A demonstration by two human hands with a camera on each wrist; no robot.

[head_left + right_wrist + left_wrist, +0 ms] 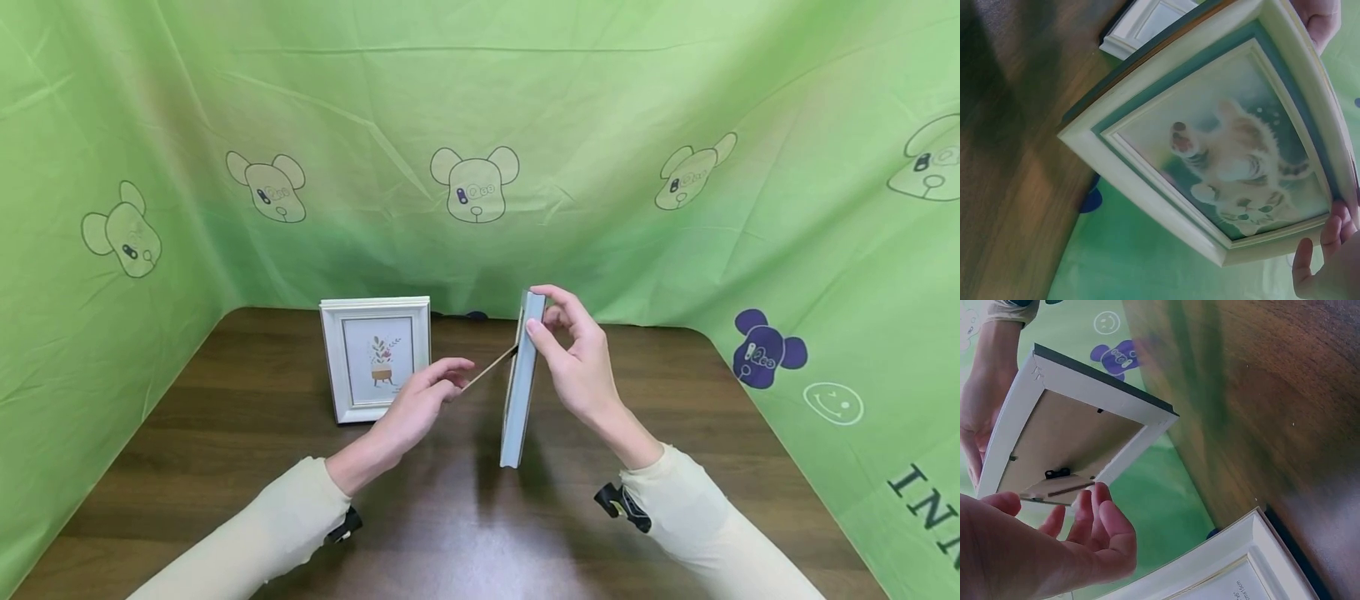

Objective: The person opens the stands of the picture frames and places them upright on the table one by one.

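Observation:
A pale picture frame (523, 383) is held upright, edge-on to the head view, apparently above the table. My right hand (581, 367) grips its upper end, thumb on the near edge and fingers behind. Its front, in the right wrist view, carries a kitten picture (1241, 165). On the other side, the left wrist view shows a brown backing board (1079, 437) with a black hinge (1057, 473). The thin stand leg (490, 368) is swung out from that board, and my left hand (412, 404) pinches its free end.
A second white picture frame (330, 358) with a potted-plant print stands on the brown wooden table (247, 492), just behind and left of my left hand. Green printed cloth (480, 100) hangs around the table's back and sides.

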